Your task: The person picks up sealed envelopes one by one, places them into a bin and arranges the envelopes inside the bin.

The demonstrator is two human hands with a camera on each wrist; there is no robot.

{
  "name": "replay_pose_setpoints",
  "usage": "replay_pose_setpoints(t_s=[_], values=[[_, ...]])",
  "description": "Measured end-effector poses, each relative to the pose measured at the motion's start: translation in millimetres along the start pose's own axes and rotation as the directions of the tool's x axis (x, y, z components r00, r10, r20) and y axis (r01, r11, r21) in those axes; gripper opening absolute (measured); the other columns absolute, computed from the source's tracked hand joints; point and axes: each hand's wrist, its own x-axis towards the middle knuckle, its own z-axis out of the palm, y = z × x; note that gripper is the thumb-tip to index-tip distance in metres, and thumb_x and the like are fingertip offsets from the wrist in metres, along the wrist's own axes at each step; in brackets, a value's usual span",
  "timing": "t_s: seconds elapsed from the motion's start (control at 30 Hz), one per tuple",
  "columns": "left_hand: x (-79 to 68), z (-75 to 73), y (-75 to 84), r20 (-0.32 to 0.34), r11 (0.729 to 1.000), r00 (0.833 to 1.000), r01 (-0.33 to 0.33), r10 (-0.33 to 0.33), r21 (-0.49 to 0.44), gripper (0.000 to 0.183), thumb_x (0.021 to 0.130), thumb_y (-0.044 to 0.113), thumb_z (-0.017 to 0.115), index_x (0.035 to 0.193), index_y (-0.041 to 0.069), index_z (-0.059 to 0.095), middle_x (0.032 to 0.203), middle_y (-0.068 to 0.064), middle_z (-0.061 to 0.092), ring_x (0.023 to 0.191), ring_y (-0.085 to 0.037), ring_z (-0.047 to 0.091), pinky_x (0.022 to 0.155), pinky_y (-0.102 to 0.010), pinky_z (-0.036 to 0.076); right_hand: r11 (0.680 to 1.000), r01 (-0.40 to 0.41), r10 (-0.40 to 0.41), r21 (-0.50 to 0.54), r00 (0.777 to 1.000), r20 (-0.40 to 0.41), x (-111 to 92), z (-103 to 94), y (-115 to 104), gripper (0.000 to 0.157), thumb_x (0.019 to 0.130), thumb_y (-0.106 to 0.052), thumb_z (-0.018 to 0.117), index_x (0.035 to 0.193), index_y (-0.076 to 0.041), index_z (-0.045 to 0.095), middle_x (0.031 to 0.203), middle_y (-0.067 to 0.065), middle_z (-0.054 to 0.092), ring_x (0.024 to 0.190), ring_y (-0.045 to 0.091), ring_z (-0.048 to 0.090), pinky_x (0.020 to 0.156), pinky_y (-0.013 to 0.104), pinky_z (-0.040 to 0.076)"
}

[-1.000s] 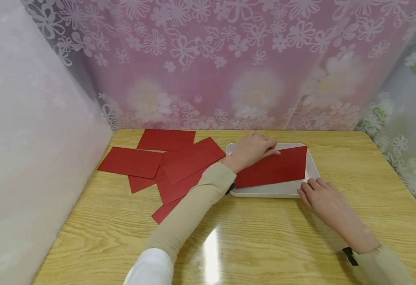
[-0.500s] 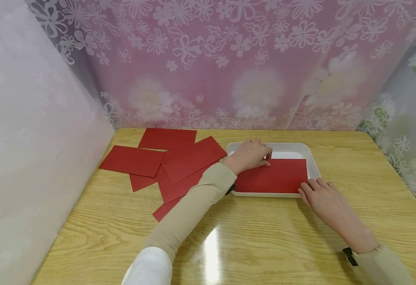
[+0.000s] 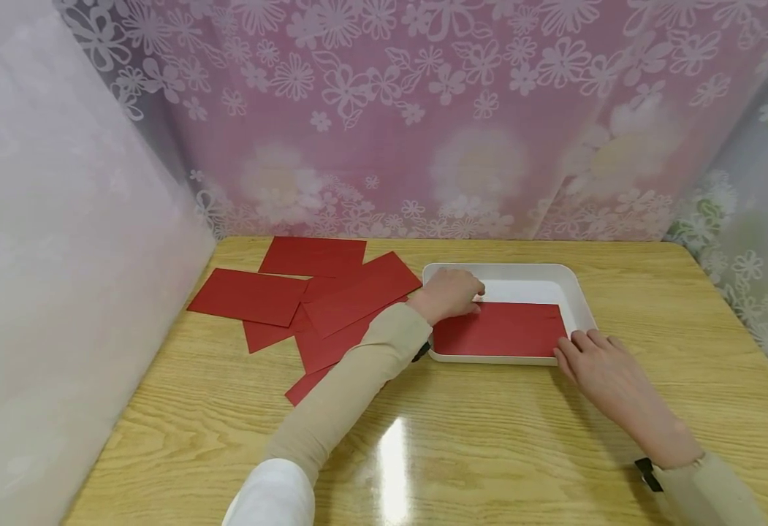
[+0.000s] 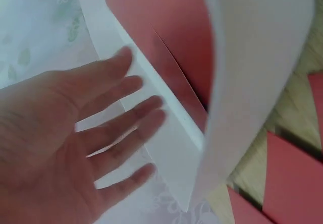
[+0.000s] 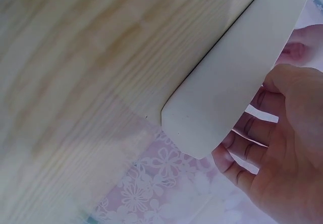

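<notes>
A red envelope (image 3: 498,330) lies flat in the white tray (image 3: 522,271), along its near side; in the left wrist view, red paper (image 4: 166,37) with a second edge shows inside the tray. My left hand (image 3: 451,294) is over the tray's left end, fingers loosely extended and spread, with nothing between them. My right hand (image 3: 597,365) holds the tray's near right corner, its fingers curled at the rim; in the right wrist view the tray's outer wall (image 5: 222,82) is beside the fingers.
Several red envelopes (image 3: 248,296) lie loosely overlapping on the wooden table (image 3: 489,446), left of the tray. My left forearm crosses in front of that pile. A floral curtain (image 3: 384,131) hangs behind the table's far edge.
The red envelope, tilted in the left hand a second ago, has come down flat in the tray. My left hand has let go and drawn back leftward. The right hand has stayed at the corner.
</notes>
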Motion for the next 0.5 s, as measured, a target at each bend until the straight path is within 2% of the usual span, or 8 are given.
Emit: replay_pose_setpoints(t_s=[0.1, 0.23, 0.4, 0.5], values=[[-3.9, -3.8, -3.0, -0.093, 1.000, 0.996, 0.016, -0.015, 0.008, 0.031, 0.102, 0.037, 0.062, 0.129, 0.025, 0.069, 0.122, 0.006, 0.069, 0.111, -0.013, 0.064, 0.095, -0.034, 0.049, 1.000, 0.003, -0.003, -0.010, 1.000, -0.004, 1, 0.1, 0, 0.054, 0.112, -0.034, 0.015, 0.075, -0.006, 0.043, 0.065, 0.004, 0.035, 0.057, 0.024, 0.034, 0.049, 0.030, 0.028], [-14.4, -12.2, -8.4, -0.241, 1.000, 0.970, 0.018, -0.013, 0.016, 0.024, 0.104, 0.033, 0.060, 0.123, 0.024, 0.071, 0.113, 0.006, 0.069, 0.102, -0.013, 0.064, 0.088, -0.031, 0.048, 1.000, 0.011, -0.011, -0.019, 1.000, -0.026, 1, 0.9, -1, 0.052, 0.112, -0.032, 0.017, 0.074, -0.005, 0.042, 0.064, 0.004, 0.034, 0.056, 0.024, 0.033, 0.049, 0.028, 0.025], [-32.5, -20.5, -19.2, -0.394, 0.999, 0.918, 0.029, -0.037, -0.024, 0.021, 0.106, 0.029, 0.055, 0.116, 0.020, 0.071, 0.107, 0.005, 0.068, 0.096, -0.011, 0.064, 0.089, -0.027, 0.049, 1.000, 0.011, -0.012, -0.015, 0.999, -0.040, 1, 1.7, -2, 0.051, 0.112, -0.031, 0.019, 0.074, -0.006, 0.041, 0.063, 0.004, 0.033, 0.055, 0.023, 0.032, 0.049, 0.028, 0.024], [-42.5, -20.8, -29.0, -0.481, 0.997, 0.873, 0.071, -0.081, -0.040, 0.021, 0.107, 0.029, 0.053, 0.111, 0.019, 0.071, 0.105, 0.004, 0.068, 0.097, -0.012, 0.064, 0.088, -0.026, 0.050, 1.000, 0.008, -0.008, -0.013, 0.999, -0.033, 2, 1.9, -2, 0.052, 0.112, -0.032, 0.018, 0.074, -0.006, 0.041, 0.063, 0.004, 0.033, 0.055, 0.023, 0.032, 0.049, 0.028, 0.024]])
